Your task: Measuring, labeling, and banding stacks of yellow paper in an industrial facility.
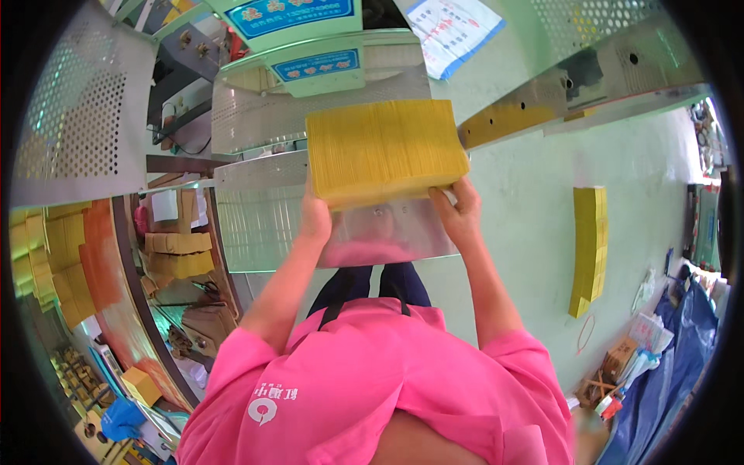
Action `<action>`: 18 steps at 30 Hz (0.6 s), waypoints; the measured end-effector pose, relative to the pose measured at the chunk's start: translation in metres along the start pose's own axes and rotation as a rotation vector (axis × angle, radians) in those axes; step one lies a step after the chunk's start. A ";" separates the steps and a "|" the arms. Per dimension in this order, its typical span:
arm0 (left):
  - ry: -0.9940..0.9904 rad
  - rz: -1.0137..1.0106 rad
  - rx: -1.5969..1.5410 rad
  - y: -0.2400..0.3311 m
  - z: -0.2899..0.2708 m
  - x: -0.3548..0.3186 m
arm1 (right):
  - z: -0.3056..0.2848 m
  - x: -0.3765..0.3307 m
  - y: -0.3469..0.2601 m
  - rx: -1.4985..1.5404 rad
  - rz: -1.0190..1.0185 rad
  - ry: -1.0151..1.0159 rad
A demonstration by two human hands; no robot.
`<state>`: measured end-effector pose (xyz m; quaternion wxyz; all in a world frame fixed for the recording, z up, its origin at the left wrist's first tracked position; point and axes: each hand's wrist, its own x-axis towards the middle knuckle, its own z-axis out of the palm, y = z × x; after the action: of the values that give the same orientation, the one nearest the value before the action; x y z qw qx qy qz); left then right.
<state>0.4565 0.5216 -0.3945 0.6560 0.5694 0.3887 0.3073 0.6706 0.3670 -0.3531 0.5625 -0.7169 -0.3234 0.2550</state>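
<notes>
A thick block of yellow paper sheets (pixel 385 149) stands on edge above a shiny metal machine plate (pixel 263 225). My left hand (pixel 315 218) grips its lower left corner from below. My right hand (pixel 458 211) holds its lower right corner, fingers spread along the bottom edge. Both forearms reach up from my pink shirt at the lower edge of the view.
A long row of yellow paper stacks (pixel 590 248) lies on the pale green table at right. A perforated metal guard (pixel 70 116) and a green machine housing (pixel 310 46) stand ahead. More yellow and orange stacks (pixel 66 263) sit at left; blue bags (pixel 682 349) at right.
</notes>
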 end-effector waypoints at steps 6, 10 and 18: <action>-0.037 -0.528 -0.027 0.098 -0.057 -0.030 | -0.004 -0.019 -0.093 -0.370 0.157 -0.201; -0.197 -0.823 0.156 0.074 -0.078 -0.032 | 0.020 -0.031 -0.032 -0.353 0.135 -0.163; -0.184 -0.716 0.109 0.066 -0.089 -0.049 | 0.013 -0.037 -0.009 -0.008 0.325 -0.066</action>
<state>0.3574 0.5361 -0.3260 0.7227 0.4568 0.5184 -0.0154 0.6348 0.3490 -0.3476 0.5001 -0.7532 -0.2225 0.3647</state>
